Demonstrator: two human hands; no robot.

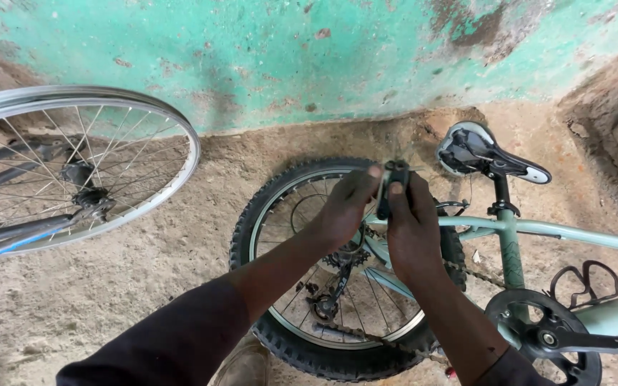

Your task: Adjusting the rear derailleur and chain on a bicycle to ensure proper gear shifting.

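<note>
**Figure: Both hands on a small dark tool above an upturned bicycle's rear wheel**

Head view. Your left hand (345, 207) and right hand (413, 229) meet over the rear wheel (291, 343) of a pale green bicycle (581, 232) that lies inverted on the sandy ground (144, 271). Between them you hold a small dark tool (393, 187), narrow and upright, probably a compact metal multi-tool, though its exact kind cannot be told. The left fingertips pinch its upper end; the right fingers are pressed together around its body from the other side. Both grips are closed on it.

Handling, as a judgement: the tool looks rigid, light, and hard-edged. It will not flex, but smooth metal may slip if greasy, so hold it by the broad flanks, not the thin edges.

Materials and shapes. The tyre is knobbly black rubber on a bright metal rim with thin wire spokes. Below your hands sit the toothed sprockets and derailleur (327, 300), with the chain (466, 271) running slack towards the black chainring (538, 336); these are oily and sharp-toothed. The saddle (481, 154) rests on the ground, its black-and-white underside showing. A bare silver wheel (84, 164) stands well apart at the left. Behind, the wall (323, 57) is flaking green plaster.
</note>
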